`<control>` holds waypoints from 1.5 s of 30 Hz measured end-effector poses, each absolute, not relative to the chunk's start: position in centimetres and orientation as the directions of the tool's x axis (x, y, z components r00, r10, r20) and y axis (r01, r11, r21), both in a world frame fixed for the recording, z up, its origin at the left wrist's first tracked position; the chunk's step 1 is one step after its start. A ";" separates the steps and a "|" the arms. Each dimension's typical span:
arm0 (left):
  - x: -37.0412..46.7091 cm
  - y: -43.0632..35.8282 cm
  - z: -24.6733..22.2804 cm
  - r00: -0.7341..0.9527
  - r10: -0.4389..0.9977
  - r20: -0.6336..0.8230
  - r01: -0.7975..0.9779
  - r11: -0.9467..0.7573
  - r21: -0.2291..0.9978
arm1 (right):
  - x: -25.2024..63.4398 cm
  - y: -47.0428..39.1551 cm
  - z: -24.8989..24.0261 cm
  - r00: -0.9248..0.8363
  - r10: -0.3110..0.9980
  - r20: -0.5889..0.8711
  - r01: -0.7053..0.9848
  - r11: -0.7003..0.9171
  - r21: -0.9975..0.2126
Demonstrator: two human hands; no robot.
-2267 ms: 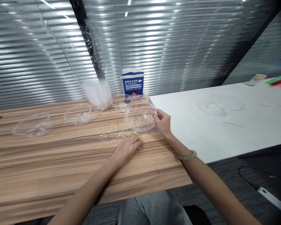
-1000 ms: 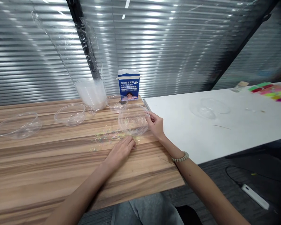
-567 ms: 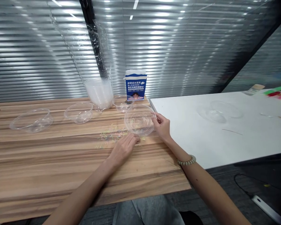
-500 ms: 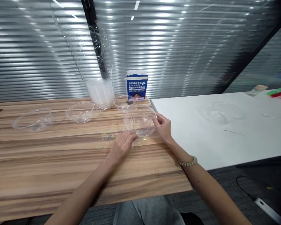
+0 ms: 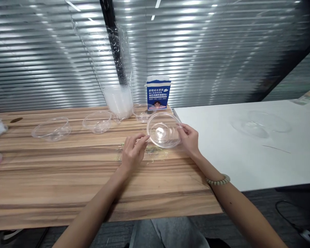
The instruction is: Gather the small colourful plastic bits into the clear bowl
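A clear round plastic bowl [image 5: 163,132] is held tilted over the wood-grain table, its inside facing me. My right hand [image 5: 189,138] pinches its right rim between thumb and fingers. At the lower left rim, my left hand [image 5: 134,150] has its thumb and fingertips against the edge, fingers bent together. Thin yellow-green shreds [image 5: 152,151] lie scattered on the table under the bowl and beside my left hand.
Clear bowls stand behind on the wooden table [image 5: 67,189]: one at left [image 5: 52,129], one nearer the middle [image 5: 97,122], another [image 5: 144,113] by a blue bag [image 5: 158,93]. A bowl stack [image 5: 119,101] is at the back. More clear plastic lies on the white table [image 5: 209,155].
The view has shifted left, bringing more items in at the left edge. The bowl is lifted slightly and tilted differently. My left hand has moved from the bowl's bottom edge to its left rim.
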State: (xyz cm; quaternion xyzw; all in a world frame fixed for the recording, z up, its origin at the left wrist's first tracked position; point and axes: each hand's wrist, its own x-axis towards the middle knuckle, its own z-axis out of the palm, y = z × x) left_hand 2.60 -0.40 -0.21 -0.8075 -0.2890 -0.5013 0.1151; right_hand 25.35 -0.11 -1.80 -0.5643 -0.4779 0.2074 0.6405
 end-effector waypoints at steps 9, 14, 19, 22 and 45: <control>2.7 0.3 -2.1 0.633 0.661 0.403 0.588 -0.749 0.306 | 26.4 0.9 -2.5 0.592 0.741 0.319 0.210 0.240 -0.948; 2.9 0.2 -2.3 0.619 0.704 0.348 0.649 -0.708 0.278 | 26.2 0.8 -2.5 0.577 0.746 0.333 0.231 0.243 -0.942; 3.1 0.1 -2.3 0.588 0.739 0.329 0.698 -0.669 0.256 | 26.1 0.9 -2.3 0.569 0.752 0.333 0.221 0.250 -0.943; 3.2 0.1 -2.5 0.590 0.748 0.305 0.713 -0.660 0.238 | 26.0 0.9 -2.2 0.569 0.752 0.334 0.230 0.244 -0.942; 3.5 -0.1 -2.4 0.615 0.706 0.350 0.681 -0.700 0.216 | 25.9 0.9 -2.4 0.528 0.775 0.348 0.277 0.231 -0.933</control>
